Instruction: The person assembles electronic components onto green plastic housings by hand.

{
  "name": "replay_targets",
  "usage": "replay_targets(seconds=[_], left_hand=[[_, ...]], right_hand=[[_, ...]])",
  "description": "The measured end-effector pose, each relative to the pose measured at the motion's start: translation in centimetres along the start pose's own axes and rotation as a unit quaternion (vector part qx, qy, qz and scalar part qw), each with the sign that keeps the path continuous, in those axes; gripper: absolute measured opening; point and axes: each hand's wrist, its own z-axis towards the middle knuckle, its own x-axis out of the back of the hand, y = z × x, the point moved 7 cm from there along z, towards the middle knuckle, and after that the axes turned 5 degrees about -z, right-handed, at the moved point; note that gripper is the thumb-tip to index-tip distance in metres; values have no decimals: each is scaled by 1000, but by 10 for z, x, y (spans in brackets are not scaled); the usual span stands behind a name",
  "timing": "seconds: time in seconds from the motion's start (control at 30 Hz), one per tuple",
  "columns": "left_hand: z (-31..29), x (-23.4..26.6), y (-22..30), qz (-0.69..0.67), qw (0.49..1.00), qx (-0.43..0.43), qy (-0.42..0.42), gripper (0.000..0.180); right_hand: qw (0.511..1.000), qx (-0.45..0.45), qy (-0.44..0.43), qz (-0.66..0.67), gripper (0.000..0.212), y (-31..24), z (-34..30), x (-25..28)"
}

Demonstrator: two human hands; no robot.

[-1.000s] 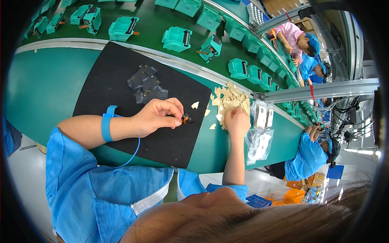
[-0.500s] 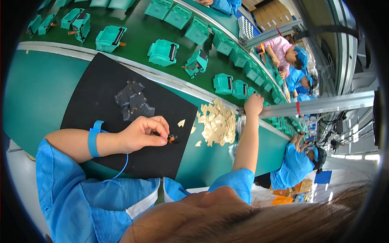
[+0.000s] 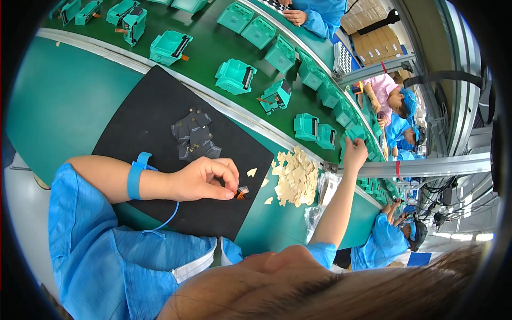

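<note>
My left hand (image 3: pixel 210 180), with a blue strap (image 3: pixel 140 176) round the wrist, is closed in a pinch over the black mat (image 3: pixel 128 122). Thumb and finger grip a small part with orange strips (image 3: pixel 242 194), whose pale, shiny end shows beyond the fingertips. Several flat black pieces (image 3: pixel 197 134) lie in a loose pile on the mat beyond this hand. My right hand (image 3: pixel 356 153) reaches out to the green belt. Its fingers curl in at a teal plastic housing, largely hidden behind them. Two more teal housings (image 3: pixel 306 127) stand just left of it.
A heap of cream-coloured scraps (image 3: pixel 295 176) lies between my arms, beside clear plastic bags (image 3: pixel 326 189). Teal housings (image 3: pixel 236 76) line the belt (image 3: pixel 197 48). A metal bar (image 3: pixel 426 165) crosses near my right hand. Co-workers (image 3: pixel 381 234) sit along the line.
The whole view has shifted, so the scene sits lower and further right. My right hand has moved slightly along the belt. In my left hand the orange part has turned, showing a pale end.
</note>
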Motion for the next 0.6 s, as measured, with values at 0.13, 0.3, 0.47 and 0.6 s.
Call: replay_targets(seconds=[0.13, 0.3, 0.47, 0.6], left_hand=[[1, -9, 26, 158, 981, -108, -21, 40], [-1, -6, 51, 251, 936, -245, 7, 58], [4, -8, 64, 430, 855, -290, 14, 65], [11, -21, 69, 552, 764, -334, -7, 67]], right_hand=[[843, -14, -235, 483, 11, -65, -91, 16], [540, -72, -530, 650, 19, -143, -234, 6], [481, -121, -592, 636, 24, -154, -275, -18], [732, -9, -478, 486, 23, -126, -248, -18]])
